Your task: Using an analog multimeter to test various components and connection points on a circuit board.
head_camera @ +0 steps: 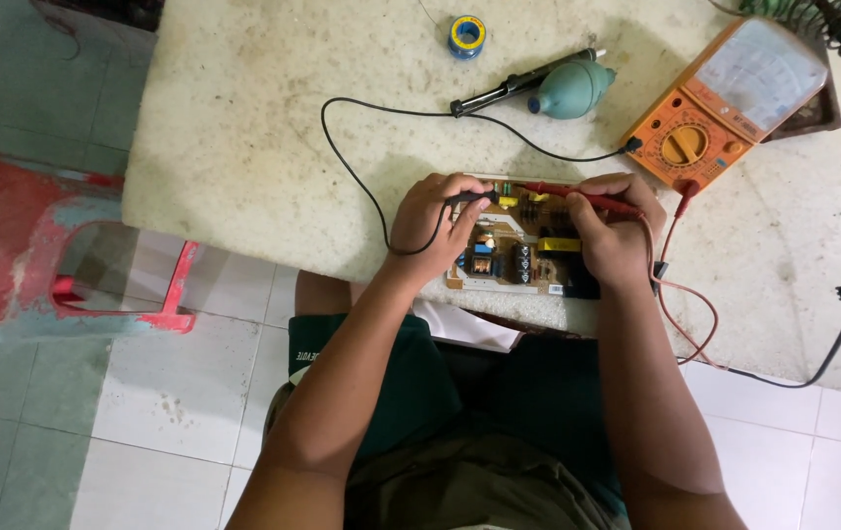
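Head view: left hand gripping black probe, right hand gripping red probe, both over circuit board.

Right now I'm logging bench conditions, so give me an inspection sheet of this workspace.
Surface: pale speckled stone table, stained.
Job's things: tan circuit board at near edge; orange analogue multimeter.
Clutter: teal rubber blower bulb, black soldering iron, blue-yellow solder spool.
Grippers: left hand holds black probe; right hand holds red probe, both on board.
Cables: black lead loops across table; red lead hangs off edge.
Surroundings: red plastic stool, tiled floor.
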